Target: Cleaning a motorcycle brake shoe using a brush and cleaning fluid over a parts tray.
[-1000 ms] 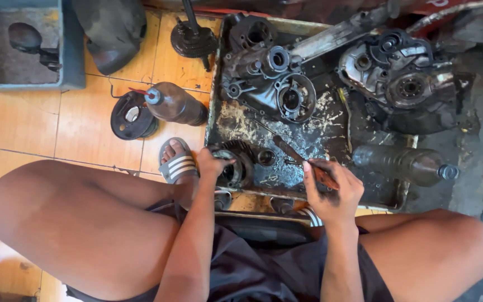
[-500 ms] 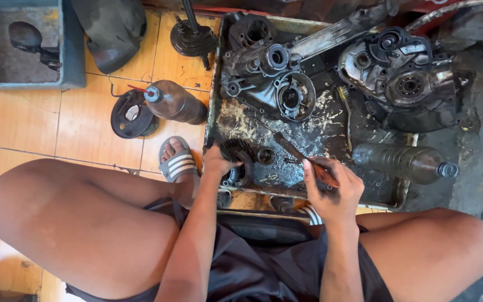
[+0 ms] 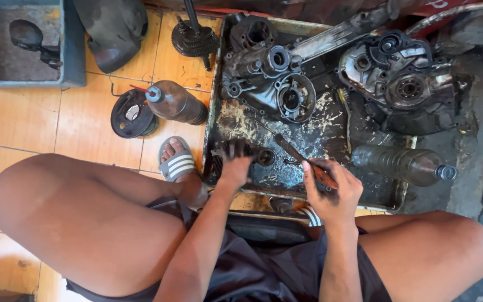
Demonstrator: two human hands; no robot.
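Orange tiled floor, greasy metal tray (image 3: 219, 120) of engine parts. Left hand (image 3: 235, 168) clamped on a small dark part (image 3: 244, 151) at tray's near edge; right hand (image 3: 328, 187) gripping a brush (image 3: 303, 159). Oily grip: part likely to slip.

Dark plastic bottle (image 3: 175, 103) beside black disc (image 3: 131, 114) — grey bin (image 3: 74, 50) behind, on tiled floor (image 3: 23, 126)

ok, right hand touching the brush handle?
Touching. In the head view the right hand is closed round the brush handle, fingers wrapped over it, bristle end sticking out over the metal tray.
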